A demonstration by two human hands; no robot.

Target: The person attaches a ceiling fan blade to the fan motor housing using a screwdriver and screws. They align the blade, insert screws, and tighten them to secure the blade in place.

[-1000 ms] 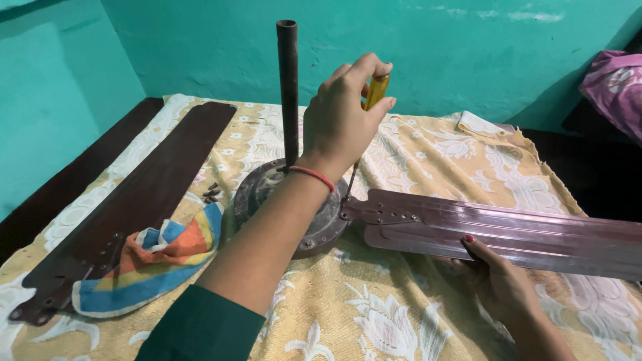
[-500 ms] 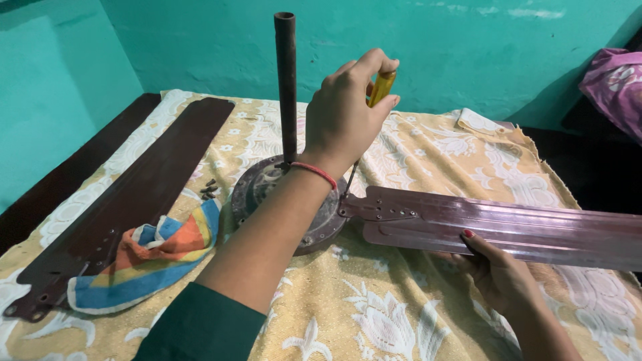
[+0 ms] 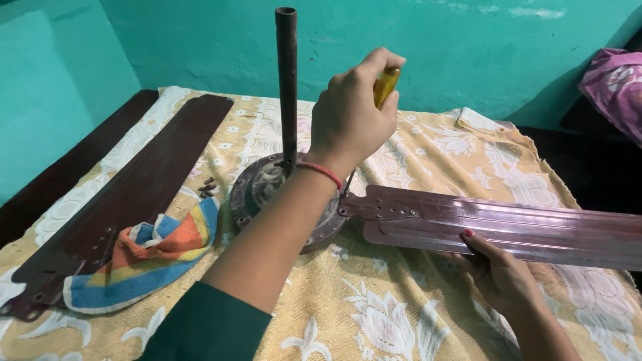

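My left hand (image 3: pixel 351 117) is shut on the yellow handle of a screwdriver (image 3: pixel 386 85), held upright, its thin shaft pointing down to where a reddish-brown fan blade (image 3: pixel 528 227) meets the round fan motor (image 3: pixel 257 190). My right hand (image 3: pixel 498 274) grips the near edge of that blade from below, thumb on top. A dark rod (image 3: pixel 287 80) stands upright out of the motor, just left of my left hand. My forearm hides the front of the motor.
A loose dark fan blade (image 3: pixel 147 194) lies at the left, with a striped cloth (image 3: pixel 160 254) over its near end. A few small screws (image 3: pixel 207 187) sit beside the motor. All of it rests on a yellow floral sheet (image 3: pixel 414 307). A pink bundle (image 3: pixel 615 80) is far right.
My left hand has shifted only slightly on the screwdriver handle. My right hand stays on the blade's edge. The view has shifted slightly.
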